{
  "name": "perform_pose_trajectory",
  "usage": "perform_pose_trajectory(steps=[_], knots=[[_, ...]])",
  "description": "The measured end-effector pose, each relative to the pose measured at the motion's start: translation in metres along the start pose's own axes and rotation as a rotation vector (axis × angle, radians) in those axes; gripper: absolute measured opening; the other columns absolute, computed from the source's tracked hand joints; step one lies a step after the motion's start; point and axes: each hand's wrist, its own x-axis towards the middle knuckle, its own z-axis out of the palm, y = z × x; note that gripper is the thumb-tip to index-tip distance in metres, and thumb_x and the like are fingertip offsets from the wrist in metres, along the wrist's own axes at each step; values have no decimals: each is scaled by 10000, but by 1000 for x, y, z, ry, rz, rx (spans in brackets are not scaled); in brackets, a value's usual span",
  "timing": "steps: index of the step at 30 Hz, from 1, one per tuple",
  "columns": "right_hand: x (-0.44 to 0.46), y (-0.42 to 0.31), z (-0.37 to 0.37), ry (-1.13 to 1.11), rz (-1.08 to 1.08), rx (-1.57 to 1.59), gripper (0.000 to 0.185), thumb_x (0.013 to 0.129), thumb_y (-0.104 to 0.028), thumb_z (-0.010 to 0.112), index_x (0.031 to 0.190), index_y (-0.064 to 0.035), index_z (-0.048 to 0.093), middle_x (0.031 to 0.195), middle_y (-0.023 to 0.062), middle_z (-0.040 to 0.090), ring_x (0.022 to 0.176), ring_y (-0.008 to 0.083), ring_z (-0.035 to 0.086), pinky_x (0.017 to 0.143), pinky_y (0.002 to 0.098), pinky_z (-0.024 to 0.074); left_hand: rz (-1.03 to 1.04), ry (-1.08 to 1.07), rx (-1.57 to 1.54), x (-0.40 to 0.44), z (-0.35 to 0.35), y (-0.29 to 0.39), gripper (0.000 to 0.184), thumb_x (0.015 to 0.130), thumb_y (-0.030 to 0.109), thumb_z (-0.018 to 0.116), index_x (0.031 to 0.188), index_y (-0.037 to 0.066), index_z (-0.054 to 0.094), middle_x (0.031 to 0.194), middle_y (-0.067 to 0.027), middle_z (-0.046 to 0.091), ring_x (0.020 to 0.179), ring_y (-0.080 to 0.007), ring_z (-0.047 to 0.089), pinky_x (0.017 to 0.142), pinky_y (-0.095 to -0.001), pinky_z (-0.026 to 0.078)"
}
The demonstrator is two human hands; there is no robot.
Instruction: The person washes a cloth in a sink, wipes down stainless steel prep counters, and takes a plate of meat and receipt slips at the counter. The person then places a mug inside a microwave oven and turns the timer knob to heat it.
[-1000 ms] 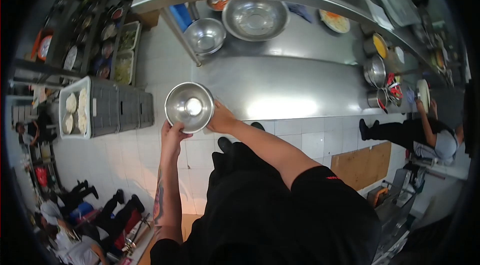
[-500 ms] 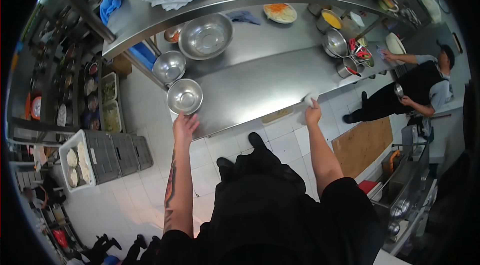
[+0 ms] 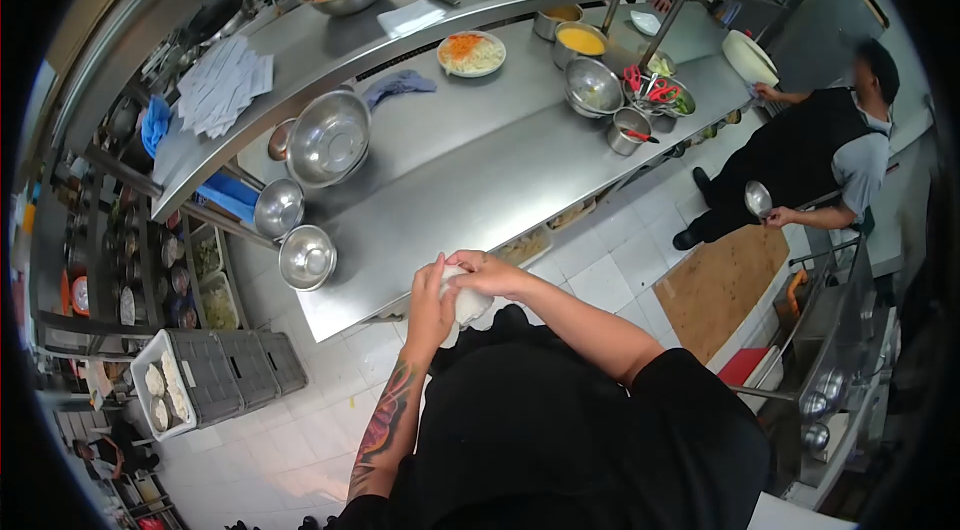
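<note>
Both hands meet in front of my body, at the near edge of the steel counter (image 3: pixel 440 200). A bunched white cloth (image 3: pixel 470 306) is between them and hangs a little below the fingers. My right hand (image 3: pixel 488 275) grips it from above with bent fingers. My left hand (image 3: pixel 430 302) is closed against its left side; part of the cloth is hidden by the fingers. To the left of my hands a small steel bowl (image 3: pixel 308 258) stands at the counter's left end, with a second steel bowl (image 3: pixel 279 210) and a large steel basin (image 3: pixel 330 138) behind it.
A plate of shredded vegetables (image 3: pixel 472 55), a pot of yellow liquid (image 3: pixel 580 42) and a pot with red-handled tools (image 3: pixel 655 88) stand toward the back right. A shelf (image 3: pixel 340 40) overhangs the counter. Another person (image 3: pixel 800 150) holds a metal bowl at right. Stacked crates (image 3: pixel 235 375) stand left.
My right hand has brought the white cloth from the counter's edge toward my body. My left hand has left the small bowl and joined it. My view has shifted and turned.
</note>
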Motion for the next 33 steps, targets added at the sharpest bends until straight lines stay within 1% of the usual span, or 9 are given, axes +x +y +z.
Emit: perform_pose_trajectory(steps=[4, 8, 10, 14, 23, 28, 30, 31, 33], knots=[[-23, -33, -34, 43, -100, -274, 350, 872, -171, 651, 1196, -46, 605, 1057, 126, 685, 977, 228, 655, 856, 324, 491, -51, 10, -136, 29, 14, 24, 457, 939, 115, 569, 1382, 47, 478, 1217, -195, 555, 1072, -352, 579, 887, -397, 489], [-27, -72, -73, 184, -321, -673, 359, 866, -179, 663, 1215, -111, 620, 1075, 153, 680, 985, 305, 658, 859, 332, 493, -239, 101, -304, 39, 31, 37, 579, 905, 52, 591, 1444, 41, 381, 1396, -199, 440, 1167, -330, 552, 854, -379, 530], [-20, -80, -94, 648, -541, -1228, 378, 848, -212, 688, 1217, -150, 639, 1103, 162, 666, 988, 337, 646, 848, 348, 499, -355, 176, -136, 10, 47, 8, 660, 885, 42, 612, 1476, 45, 318, 1437, -207, 381, 1160, -333, 551, 832, -373, 545], [-41, -86, -144, 718, -608, -967, 368, 857, -249, 679, 1208, -141, 653, 1117, 147, 662, 999, 313, 651, 848, 367, 507, -530, 84, -42, -91, 64, -36, 687, 845, 15, 621, 1463, 17, 320, 1436, -231, 371, 1148, -348, 551, 871, -379, 532], [-224, 275, -277, 90, 614, -1164, 484, 850, -449, 600, 1141, -68, 665, 1112, 203, 664, 1059, 381, 617, 910, 466, 488, -1095, -494, 234, -477, 121, -159, 789, 745, 348, 730, 1352, -76, 458, 1282, -280, 562, 1249, -374, 513, 1061, -430, 408], [-361, 412, -263, -386, 1215, -931, 185, 864, -150, 598, 969, -81, 734, 808, 97, 708, 714, 222, 709, 611, 422, 549, -1329, -455, 175, -508, 117, -131, 758, 726, 295, 713, 1356, -50, 472, 1251, -274, 578, 1208, -357, 542, 1026, -419, 432], [-375, 371, -223, 224, 1223, -451, 378, 847, -33, 582, 1208, -115, 657, 872, 108, 703, 720, 249, 713, 566, 430, 552, -1405, -357, 92, -440, 89, -89, 730, 703, 231, 688, 1366, 1, 489, 1151, -269, 631, 1084, -359, 618, 933, -429, 497], [-368, 359, -213, 212, 1214, -471, 378, 847, -33, 582, 1208, -115, 657, 872, 108, 703, 720, 249, 713, 566, 430, 552, -1416, -294, 58, -384, 68, -55, 724, 691, 199, 675, 1371, 27, 497, 1100, -267, 658, 1022, -361, 656, 887, -434, 529], [-353, 341, -194, 529, 1087, -92, 570, 829, 43, 559, 1359, -164, 546, 927, 141, 692, 692, 271, 711, 518, 417, 552, -1047, -208, 215, -408, 86, -119, 715, 675, 163, 652, 1363, 29, 508, 873, -254, 693, 789, -355, 694, 736, -429, 560]])
